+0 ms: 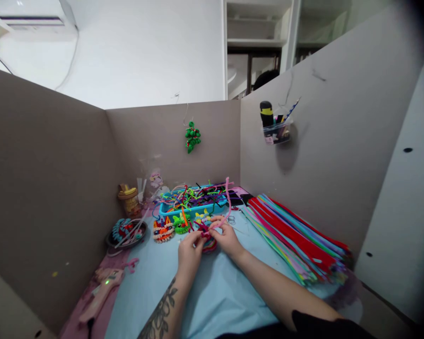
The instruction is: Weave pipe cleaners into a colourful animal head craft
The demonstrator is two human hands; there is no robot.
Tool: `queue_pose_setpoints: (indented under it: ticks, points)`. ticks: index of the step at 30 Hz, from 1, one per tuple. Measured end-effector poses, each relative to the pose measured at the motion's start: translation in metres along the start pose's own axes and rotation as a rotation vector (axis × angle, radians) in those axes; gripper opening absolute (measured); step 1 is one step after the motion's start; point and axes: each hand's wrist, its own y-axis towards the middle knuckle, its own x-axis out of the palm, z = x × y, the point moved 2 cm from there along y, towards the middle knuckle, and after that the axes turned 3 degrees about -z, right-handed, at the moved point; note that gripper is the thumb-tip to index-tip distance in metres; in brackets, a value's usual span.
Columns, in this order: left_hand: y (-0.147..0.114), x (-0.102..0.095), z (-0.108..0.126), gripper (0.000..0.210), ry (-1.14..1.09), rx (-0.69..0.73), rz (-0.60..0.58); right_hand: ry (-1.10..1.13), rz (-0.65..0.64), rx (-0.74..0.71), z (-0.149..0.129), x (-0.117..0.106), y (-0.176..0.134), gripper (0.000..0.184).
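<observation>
Both of my hands meet over the blue cloth, around a small craft piece made of pink, red and multicoloured fuzzy stems. My left hand pinches the piece at its left side. Between the fingers of my right hand is a pink pipe cleaner, whose free end sticks up and curls above the hand. My fingers hide part of the piece. Just beyond stand an orange and white pipe-cleaner figure, a green one and a yellow and blue one.
A blue basket heaped with pipe-cleaner scraps is behind. Long pipe cleaners lie bundled at right. On the left are a dark bowl, a pink glue gun with a green light and a brown-yellow cup. Grey partitions enclose the table.
</observation>
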Motion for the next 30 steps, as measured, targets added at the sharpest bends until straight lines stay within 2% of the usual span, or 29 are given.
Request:
queue_pose_setpoints:
  ticks: [4,8,14,21,26,28,30]
  points:
    - [0.002,-0.001,-0.002,0.016,-0.077,-0.108,0.038,0.053,-0.039,-0.047,0.0,0.002,-0.002,0.007]
    - [0.004,-0.004,-0.002,0.016,-0.138,-0.204,0.015,0.086,-0.073,-0.032,0.004,0.004,-0.003,0.011]
    - [0.004,-0.006,-0.002,0.016,-0.151,-0.223,-0.006,0.129,-0.077,-0.033,0.006,0.002,-0.003,0.011]
    - [0.004,-0.003,-0.005,0.013,-0.163,-0.179,0.006,0.011,-0.178,-0.147,-0.015,0.0,-0.011,0.009]
    - [0.003,-0.004,-0.01,0.02,-0.284,-0.253,0.037,-0.027,-0.362,-0.319,-0.025,0.004,-0.017,0.01]
    - [0.003,-0.004,-0.011,0.021,-0.3,-0.274,0.042,-0.071,-0.283,-0.304,-0.025,0.001,-0.015,0.014]
    - [0.003,-0.005,-0.01,0.022,-0.333,-0.287,0.048,-0.148,-0.135,-0.232,-0.021,-0.003,-0.011,0.014]
